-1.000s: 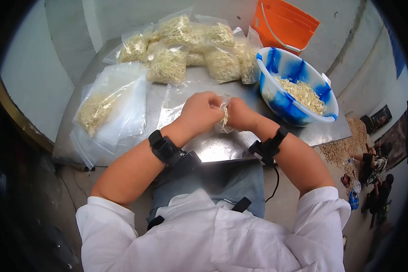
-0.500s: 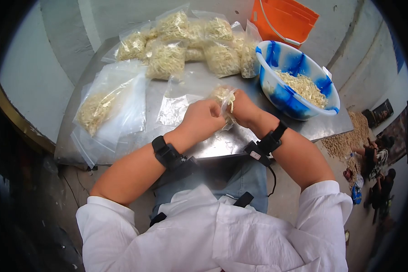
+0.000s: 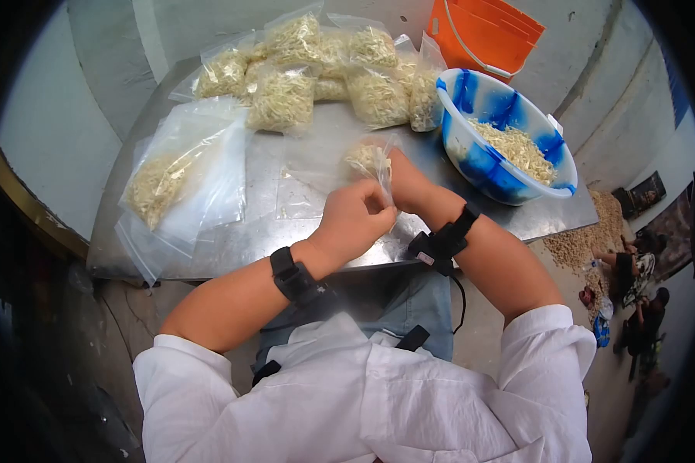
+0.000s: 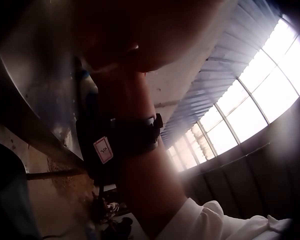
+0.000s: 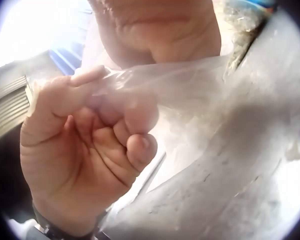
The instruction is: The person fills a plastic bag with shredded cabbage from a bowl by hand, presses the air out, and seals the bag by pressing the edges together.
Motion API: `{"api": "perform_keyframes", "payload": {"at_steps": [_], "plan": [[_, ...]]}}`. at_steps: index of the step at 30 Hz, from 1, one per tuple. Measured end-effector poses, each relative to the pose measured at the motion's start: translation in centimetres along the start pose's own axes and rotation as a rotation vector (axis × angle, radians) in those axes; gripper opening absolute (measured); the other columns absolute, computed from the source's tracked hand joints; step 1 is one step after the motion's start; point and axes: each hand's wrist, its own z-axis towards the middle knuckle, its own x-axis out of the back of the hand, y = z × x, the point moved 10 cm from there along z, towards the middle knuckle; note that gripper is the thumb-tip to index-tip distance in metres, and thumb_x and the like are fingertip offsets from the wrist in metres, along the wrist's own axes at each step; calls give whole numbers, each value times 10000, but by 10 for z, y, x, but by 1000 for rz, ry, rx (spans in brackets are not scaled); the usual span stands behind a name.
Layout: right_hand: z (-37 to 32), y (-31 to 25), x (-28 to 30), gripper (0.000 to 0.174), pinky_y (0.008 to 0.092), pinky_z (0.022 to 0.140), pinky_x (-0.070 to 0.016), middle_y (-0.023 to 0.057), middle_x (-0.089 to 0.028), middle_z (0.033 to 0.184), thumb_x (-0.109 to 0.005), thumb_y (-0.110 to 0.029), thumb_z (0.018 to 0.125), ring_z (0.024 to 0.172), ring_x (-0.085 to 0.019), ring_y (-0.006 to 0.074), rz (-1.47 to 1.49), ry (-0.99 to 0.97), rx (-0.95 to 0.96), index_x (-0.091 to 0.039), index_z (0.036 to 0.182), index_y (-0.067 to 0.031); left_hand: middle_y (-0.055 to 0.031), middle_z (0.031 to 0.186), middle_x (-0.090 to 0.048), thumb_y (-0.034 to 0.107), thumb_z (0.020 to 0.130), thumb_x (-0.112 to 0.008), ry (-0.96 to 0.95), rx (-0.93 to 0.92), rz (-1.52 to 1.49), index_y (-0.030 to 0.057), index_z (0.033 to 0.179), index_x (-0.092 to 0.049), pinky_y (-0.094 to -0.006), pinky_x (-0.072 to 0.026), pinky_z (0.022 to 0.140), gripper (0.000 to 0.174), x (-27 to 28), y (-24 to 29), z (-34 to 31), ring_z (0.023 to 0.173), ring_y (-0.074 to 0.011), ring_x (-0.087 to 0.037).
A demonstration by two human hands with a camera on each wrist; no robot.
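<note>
In the head view my left hand [image 3: 355, 220] pinches the edge of a clear plastic bag [image 3: 387, 193] between thumb and fingers. The right wrist view shows the bag's film [image 5: 185, 80] pulled taut from that thumb and forefinger, the other fingers curled. My right hand [image 3: 411, 184] holds the far side of the same bag, its fingers reaching behind a clump of pale shreds [image 3: 363, 160]; the bag partly hides them. A flat clear zip bag [image 3: 300, 202] lies on the metal table [image 3: 274, 158] just beyond my left hand. The left wrist view is dark, showing mostly my right forearm [image 4: 145, 185].
Several filled bags [image 3: 282, 100] are heaped at the table's back. A stack of plastic bags [image 3: 220, 166] with shreds lies at left. At right stands a blue-and-white basin [image 3: 459, 127] of shreds, an orange bucket [image 3: 479, 38] behind it. People [image 3: 645, 309] are at far right.
The shreds between my hands show more plainly now, beyond my left fingers. My left hand has shifted slightly right along the bag's edge, and its wrist has turned.
</note>
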Motion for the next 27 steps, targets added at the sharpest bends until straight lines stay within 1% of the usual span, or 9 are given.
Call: {"api": "perform_keyframes", "payload": {"at_steps": [3, 6, 8, 11, 15, 17, 19, 20, 27], "plan": [[3, 10, -16, 340, 266, 694, -463, 46, -587, 925, -638, -74, 745, 801, -550, 113, -258, -198, -146, -529, 1067, -53, -31, 707, -602, 37, 780, -594, 9, -35, -147, 23, 749, -556, -222, -453, 597, 51, 5, 0, 5, 642, -81, -568], [7, -22, -28, 222, 271, 590, -446, 64, -619, 836, -615, -82, 717, 705, -557, 117, -400, -255, 3, -590, 933, -34, -41, 713, -606, 58, 804, -591, -4, -4, -294, 26, 745, -549, -218, -449, 598, 79, 13, 9, 8, 651, -93, -583], [8, -34, -43, 199, 263, 572, -444, 63, -620, 775, -619, -114, 691, 666, -562, 118, -458, -449, -43, -607, 875, -39, -46, 717, -608, 75, 812, -590, -2, -8, -295, 30, 741, -547, -216, -447, 593, 94, 23, 31, 9, 653, -96, -587], [5, -61, -55, 178, 253, 555, -437, 48, -615, 711, -605, -128, 691, 628, -562, 114, -385, -536, -202, -610, 846, -41, -50, 717, -606, 108, 826, -582, -17, -38, -334, 35, 740, -542, -207, -440, 584, 120, 37, 67, 9, 647, -99, -590], [12, -81, -58, 155, 248, 538, -424, 32, -597, 663, -614, -162, 710, 585, -548, 103, -270, -468, -103, -611, 805, -40, -42, 709, -594, 103, 822, -579, -61, -123, -254, 39, 760, -544, -203, -440, 587, 95, 49, 88, 20, 636, -102, -591], [29, -27, -35, 160, 267, 541, -431, 65, -604, 680, -603, -168, 732, 576, -555, 142, -320, -388, -91, -612, 798, -23, -37, 714, -588, 115, 813, -587, -85, 108, -266, 44, 783, -546, -204, -451, 582, 88, 45, 45, 29, 635, -104, -595], [25, -23, -44, 186, 298, 560, -444, 113, -618, 719, -595, -147, 737, 588, -578, 189, -762, -500, 160, -613, 836, 10, -32, 723, -585, 123, 807, -593, -77, 213, -297, 47, 797, -546, -201, -455, 576, 90, 44, 12, 30, 633, -104, -595], [25, -12, -22, 213, 321, 587, -460, 153, -624, 751, -593, -111, 728, 608, -601, 211, -901, -394, -84, -616, 893, 22, -27, 732, -581, 130, 801, -599, -70, 316, -331, 51, 811, -546, -199, -458, 570, 96, 44, -6, 31, 630, -103, -595], [16, -50, -6, 243, 327, 605, -471, 155, -625, 738, -603, -107, 713, 651, -620, 216, -795, -253, -170, -613, 925, 13, -22, 755, -569, 126, 805, -589, -76, 260, -419, 56, 846, -544, -196, -460, 552, 93, 46, 3, 37, 603, -100, -580]]}}
